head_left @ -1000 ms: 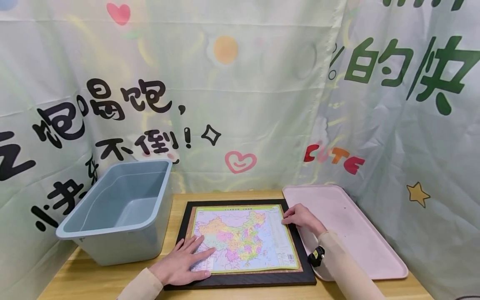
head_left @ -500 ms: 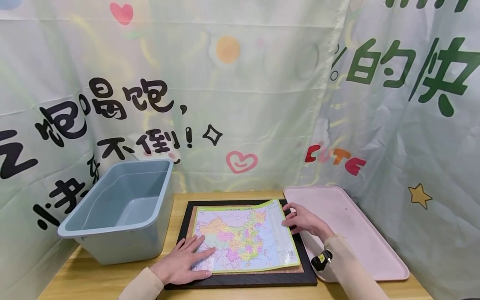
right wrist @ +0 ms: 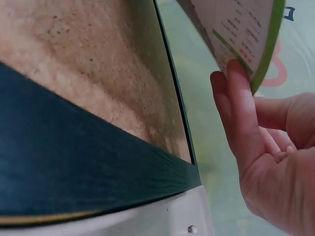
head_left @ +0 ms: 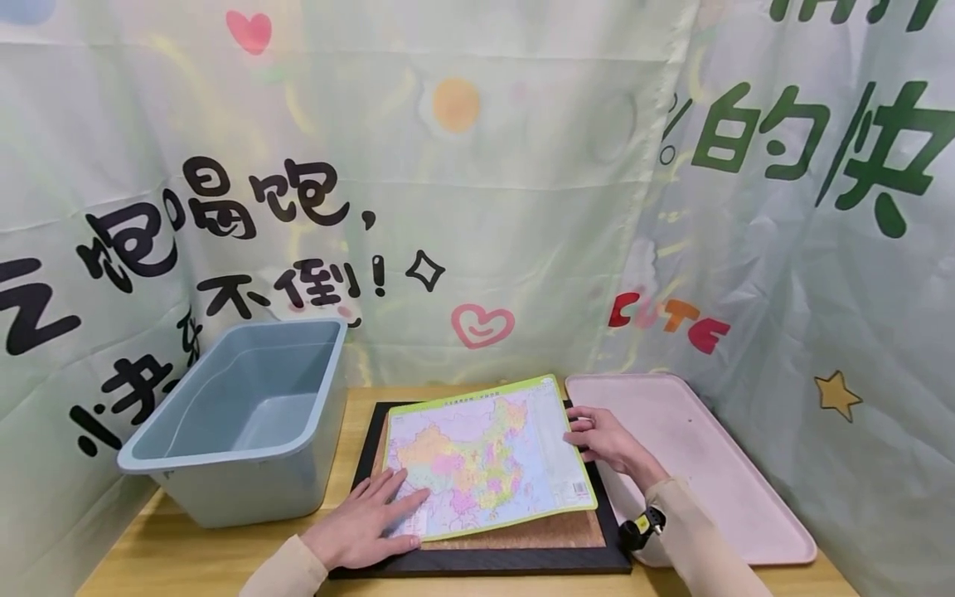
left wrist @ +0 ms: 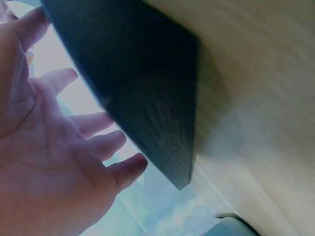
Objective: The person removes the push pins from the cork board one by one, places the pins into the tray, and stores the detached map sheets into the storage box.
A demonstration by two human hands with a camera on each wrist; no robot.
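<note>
A colourful map sheet (head_left: 477,473) with a yellow-green border slopes up over a black frame (head_left: 537,561) with a brown, cork-like panel (head_left: 559,531) inside it. My right hand (head_left: 610,444) pinches the map's right edge, which stands raised off the panel. In the right wrist view the map (right wrist: 251,29) bends between the thumb and fingers, above the bare panel (right wrist: 74,54). My left hand (head_left: 366,518) rests with spread fingers on the map's lower left corner and the frame's side. The left wrist view shows its palm beside the dark frame (left wrist: 142,93).
A deep blue-grey plastic tub (head_left: 231,489) stands on the wooden table (head_left: 186,564) at the left. A shallow pink tray (head_left: 716,473) lies at the right, up against the frame. Printed curtains (head_left: 522,207) enclose the back and sides.
My right hand has lifted the map's right side from flat on the panel to a slope, baring the panel's lower right part. The left hand has stayed in place.
</note>
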